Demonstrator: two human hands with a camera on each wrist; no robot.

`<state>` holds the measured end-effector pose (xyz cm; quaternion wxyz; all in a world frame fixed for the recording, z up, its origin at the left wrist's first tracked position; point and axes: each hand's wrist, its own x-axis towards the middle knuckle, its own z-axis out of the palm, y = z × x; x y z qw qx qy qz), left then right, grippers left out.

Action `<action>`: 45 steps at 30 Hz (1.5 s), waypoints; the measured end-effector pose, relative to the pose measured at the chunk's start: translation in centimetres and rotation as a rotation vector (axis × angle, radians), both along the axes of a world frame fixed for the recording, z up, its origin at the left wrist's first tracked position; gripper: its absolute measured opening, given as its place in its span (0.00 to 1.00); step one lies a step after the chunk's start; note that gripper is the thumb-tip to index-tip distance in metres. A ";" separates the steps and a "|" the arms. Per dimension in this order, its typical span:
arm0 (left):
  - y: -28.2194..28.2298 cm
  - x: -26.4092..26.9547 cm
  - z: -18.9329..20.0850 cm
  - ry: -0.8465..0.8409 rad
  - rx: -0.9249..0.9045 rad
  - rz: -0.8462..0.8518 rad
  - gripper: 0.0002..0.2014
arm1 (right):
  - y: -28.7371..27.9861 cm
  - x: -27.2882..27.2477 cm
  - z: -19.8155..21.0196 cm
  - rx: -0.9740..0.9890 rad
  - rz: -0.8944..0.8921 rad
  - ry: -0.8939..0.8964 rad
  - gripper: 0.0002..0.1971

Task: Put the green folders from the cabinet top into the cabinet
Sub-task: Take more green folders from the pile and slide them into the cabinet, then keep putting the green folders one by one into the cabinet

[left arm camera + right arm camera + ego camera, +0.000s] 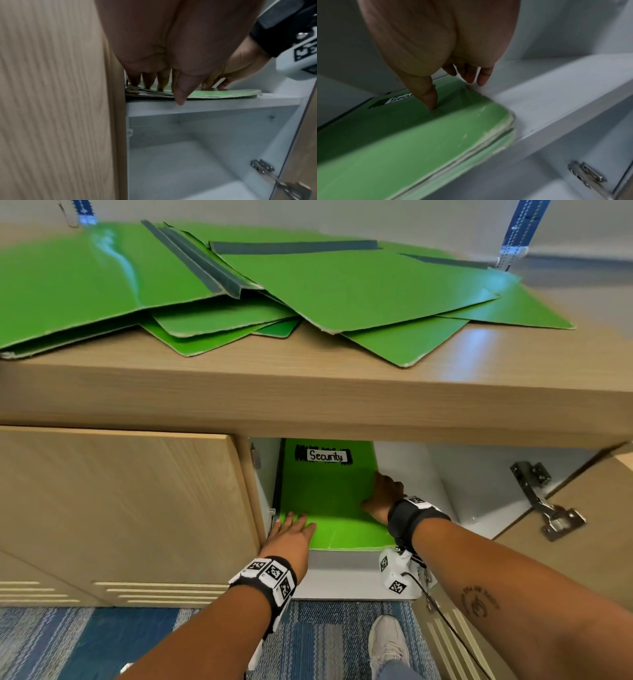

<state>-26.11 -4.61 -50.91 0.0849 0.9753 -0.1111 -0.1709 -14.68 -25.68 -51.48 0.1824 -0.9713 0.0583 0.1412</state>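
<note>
Several green folders (342, 289) lie strewn and overlapping on the wooden cabinet top (308, 378). Inside the open cabinet a flat stack of green folders (329, 501) lies on a white shelf (342, 573), and the top one is labelled "Security". My left hand (291, 532) rests flat on the stack's front left corner with straight fingers (150, 81). At the stack's right edge my right hand (383, 494) presses its thumb (429, 100) on the top folder (402, 135), while its fingers (481, 79) point down beside the edge onto the shelf (547, 108).
The left cabinet door (120, 508) is closed. The right door (582, 525) stands open, with a metal hinge (548, 508) on it. Below the shelf (223, 105) is a white lower compartment (188, 162). My shoe (387, 642) stands on blue carpet.
</note>
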 end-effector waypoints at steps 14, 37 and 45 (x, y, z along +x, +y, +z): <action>-1.4 -4.9 13.0 -0.317 -0.418 0.116 0.34 | 2.8 -9.5 12.7 0.463 0.039 -0.303 0.25; -0.5 -4.9 35.6 -0.625 -0.036 0.059 0.36 | 5.7 -14.4 35.1 1.030 -0.081 -0.326 0.06; -0.1 -4.4 32.7 -0.483 0.113 0.120 0.50 | 5.0 -12.6 34.6 1.417 -0.393 -0.286 0.26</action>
